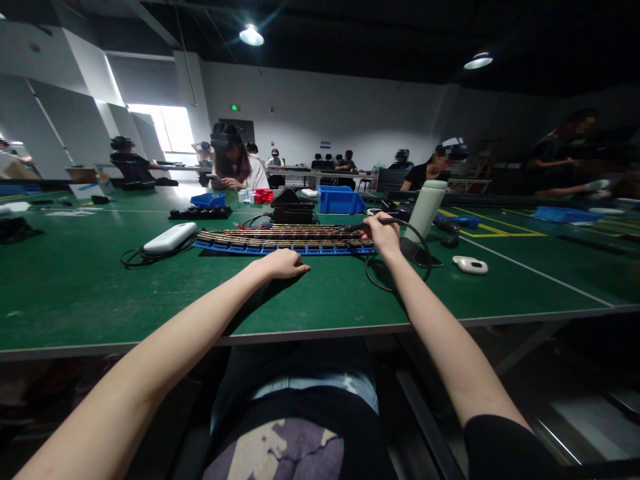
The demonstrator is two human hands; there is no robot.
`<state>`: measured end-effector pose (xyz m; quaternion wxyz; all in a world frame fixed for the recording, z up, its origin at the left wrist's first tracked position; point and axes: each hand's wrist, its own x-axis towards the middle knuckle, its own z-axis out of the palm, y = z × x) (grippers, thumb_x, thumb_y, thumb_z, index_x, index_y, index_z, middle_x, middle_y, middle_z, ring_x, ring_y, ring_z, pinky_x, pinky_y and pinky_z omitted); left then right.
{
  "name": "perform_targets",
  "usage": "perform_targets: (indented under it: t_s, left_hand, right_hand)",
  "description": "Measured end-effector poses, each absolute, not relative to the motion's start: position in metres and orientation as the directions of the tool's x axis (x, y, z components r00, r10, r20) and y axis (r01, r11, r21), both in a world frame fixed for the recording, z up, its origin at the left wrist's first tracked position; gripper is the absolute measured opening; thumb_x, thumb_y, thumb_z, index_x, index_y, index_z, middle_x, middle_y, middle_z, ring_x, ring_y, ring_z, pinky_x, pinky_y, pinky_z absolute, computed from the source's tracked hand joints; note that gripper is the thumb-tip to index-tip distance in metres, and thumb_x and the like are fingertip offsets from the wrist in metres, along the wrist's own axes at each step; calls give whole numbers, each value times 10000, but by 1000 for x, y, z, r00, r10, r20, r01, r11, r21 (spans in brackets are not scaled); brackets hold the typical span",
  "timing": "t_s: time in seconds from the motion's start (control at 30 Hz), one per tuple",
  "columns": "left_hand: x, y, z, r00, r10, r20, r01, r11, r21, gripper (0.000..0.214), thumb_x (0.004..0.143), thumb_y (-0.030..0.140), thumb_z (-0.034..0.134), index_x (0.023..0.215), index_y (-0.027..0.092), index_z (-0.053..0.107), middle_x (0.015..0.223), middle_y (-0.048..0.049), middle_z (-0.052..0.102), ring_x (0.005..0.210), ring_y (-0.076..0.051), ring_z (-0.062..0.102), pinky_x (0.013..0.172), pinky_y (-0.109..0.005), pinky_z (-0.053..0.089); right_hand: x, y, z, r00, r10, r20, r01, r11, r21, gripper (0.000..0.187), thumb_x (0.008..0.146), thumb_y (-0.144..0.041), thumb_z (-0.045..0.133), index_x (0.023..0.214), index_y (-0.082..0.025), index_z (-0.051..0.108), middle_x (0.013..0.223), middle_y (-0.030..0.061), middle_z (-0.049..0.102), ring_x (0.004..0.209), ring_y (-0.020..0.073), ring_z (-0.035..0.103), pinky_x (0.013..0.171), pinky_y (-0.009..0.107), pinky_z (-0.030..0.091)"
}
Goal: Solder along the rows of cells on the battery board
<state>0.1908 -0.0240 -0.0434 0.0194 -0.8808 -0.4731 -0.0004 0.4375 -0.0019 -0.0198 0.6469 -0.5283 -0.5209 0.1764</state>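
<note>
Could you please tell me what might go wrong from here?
The cable of the tool in the right hand crosses in front of the bottle in this view; a pull might snag the bottle and tip it.

The left hand is by the near edge of the blue tray; a nudge could perhaps shift the tray while the tool points toward it.

The wearer of the camera has on a black, short-sleeved cloth top (367, 433) with a large printed patch (290, 448) on the front. The print mixes pale beige with muted purple-grey in uneven, blotchy shapes, crossed by thin, dark, crack-like lines. A plain black sleeve (505, 443) covers the upper right arm (440, 333); the left arm (195, 333) shows bare. Past the top runs a curved strip of pale blue and whitish cloth (320, 385).
</note>
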Motion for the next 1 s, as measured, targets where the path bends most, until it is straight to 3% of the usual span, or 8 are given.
perform_targets:
  t_s: [1.0]
  left_hand:
    - [191,-26,-43,543,840,17,840,-543,-24,494,879,531,373,768,155,673,763,-102,673,707,-202,623,602,-255,391]
  right_hand:
    - [437,-4,-19,384,778,497,327,388,-862,135,645,-264,548,542,-223,470,415,-59,542,428,158,572,441,264,454]
